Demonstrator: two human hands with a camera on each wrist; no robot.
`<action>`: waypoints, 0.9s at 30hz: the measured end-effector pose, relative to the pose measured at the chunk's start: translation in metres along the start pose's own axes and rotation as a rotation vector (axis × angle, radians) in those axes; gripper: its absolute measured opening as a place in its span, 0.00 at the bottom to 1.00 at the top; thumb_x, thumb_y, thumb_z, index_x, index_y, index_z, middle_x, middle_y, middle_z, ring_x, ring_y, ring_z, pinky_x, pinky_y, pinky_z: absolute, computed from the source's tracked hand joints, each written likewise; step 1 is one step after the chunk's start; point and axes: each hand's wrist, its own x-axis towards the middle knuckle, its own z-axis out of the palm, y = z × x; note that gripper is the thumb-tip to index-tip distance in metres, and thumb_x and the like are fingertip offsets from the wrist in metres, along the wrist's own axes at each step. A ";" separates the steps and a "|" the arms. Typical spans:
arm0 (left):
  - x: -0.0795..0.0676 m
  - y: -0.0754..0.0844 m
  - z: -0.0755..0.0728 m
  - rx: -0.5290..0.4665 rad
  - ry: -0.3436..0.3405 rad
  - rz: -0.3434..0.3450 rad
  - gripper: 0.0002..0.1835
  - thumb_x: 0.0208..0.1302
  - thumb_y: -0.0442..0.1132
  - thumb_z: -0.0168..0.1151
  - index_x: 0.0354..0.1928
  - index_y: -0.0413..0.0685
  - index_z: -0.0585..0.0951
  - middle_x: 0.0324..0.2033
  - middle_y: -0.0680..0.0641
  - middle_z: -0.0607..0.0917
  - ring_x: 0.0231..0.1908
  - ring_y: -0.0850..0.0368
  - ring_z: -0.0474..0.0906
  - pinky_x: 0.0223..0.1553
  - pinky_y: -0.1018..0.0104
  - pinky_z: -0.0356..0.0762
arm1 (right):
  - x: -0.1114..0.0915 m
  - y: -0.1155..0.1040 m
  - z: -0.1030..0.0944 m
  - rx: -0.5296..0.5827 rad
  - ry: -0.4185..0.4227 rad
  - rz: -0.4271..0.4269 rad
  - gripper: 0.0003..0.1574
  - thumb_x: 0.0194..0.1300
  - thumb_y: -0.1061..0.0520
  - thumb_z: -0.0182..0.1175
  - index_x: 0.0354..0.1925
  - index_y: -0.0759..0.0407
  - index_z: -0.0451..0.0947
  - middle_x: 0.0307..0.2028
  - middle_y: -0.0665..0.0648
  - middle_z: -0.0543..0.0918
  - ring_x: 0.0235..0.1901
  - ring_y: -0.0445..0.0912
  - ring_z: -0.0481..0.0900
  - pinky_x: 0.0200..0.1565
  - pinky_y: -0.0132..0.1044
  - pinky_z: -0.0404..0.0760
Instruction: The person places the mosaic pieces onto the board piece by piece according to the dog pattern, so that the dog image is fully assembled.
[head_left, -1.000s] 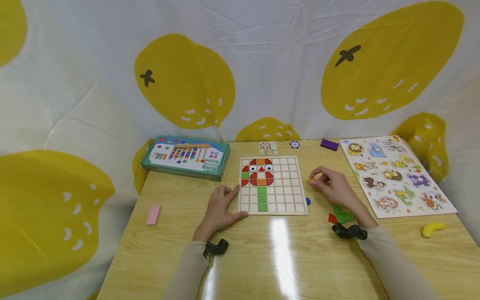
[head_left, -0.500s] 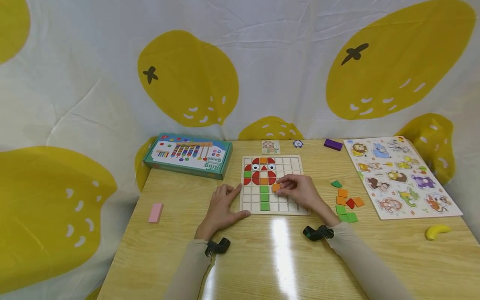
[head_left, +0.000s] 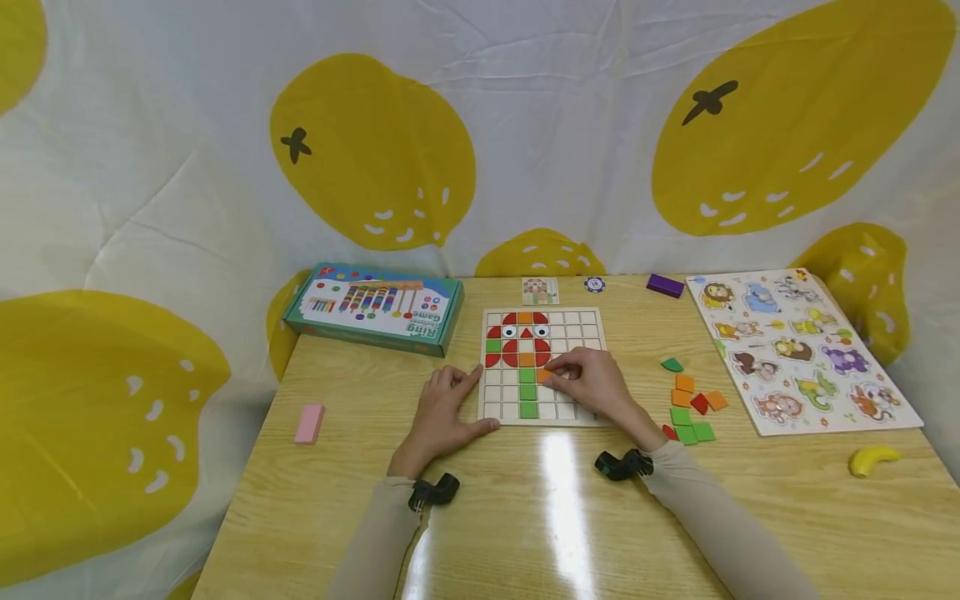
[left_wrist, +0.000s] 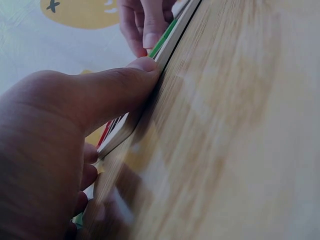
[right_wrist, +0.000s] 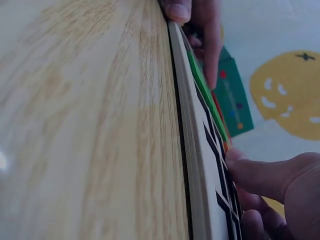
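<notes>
Shifted left across the wooden grid puzzle board (head_left: 581,333) since half a second ago: right hand (head_left: 592,383), fingers curled and pinching a small orange square tile (head_left: 543,376), now pressed down into the cell just right of the green column, below the red-and-orange owl figure. Unmoved at the board's near left corner: left hand (head_left: 444,410), fingers spread and relaxed, thumb laid against the front edge, index finger along the left side, holding nothing. Seen from the left wrist: thumb tip touching the board's rim (left_wrist: 150,95), the other hand's fingers beyond. Seen from the right wrist: board edge-on (right_wrist: 192,165), green tiles in a row along it, a fingertip resting on the grid. Nearest on the pale wooden table (head_left: 525,517): two beige sleeves with black wrist mounts. Farther right, well apart from the board: loose pile of green, orange and red tiles (head_left: 692,406), then a yellow toy banana (head_left: 868,459) near the table's right edge. At left: pink rectangular block (head_left: 309,423). Beyond: teal ring game box (head_left: 375,308) at left, animal peg puzzle sheet (head_left: 798,346) at right. At the far edge: small picture card (head_left: 539,291), blue-and-white poker chip (head_left: 594,285), purple block (head_left: 665,286). Behind all: white cloth printed with yellow lemons (head_left: 375,158).
</notes>
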 end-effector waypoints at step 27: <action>-0.001 0.002 0.002 0.028 0.020 0.022 0.52 0.49 0.73 0.66 0.73 0.56 0.66 0.48 0.49 0.70 0.46 0.54 0.62 0.51 0.55 0.61 | -0.081 0.076 -0.150 -0.300 -0.151 0.195 0.17 0.60 0.49 0.71 0.40 0.60 0.83 0.30 0.50 0.84 0.26 0.39 0.77 0.31 0.36 0.75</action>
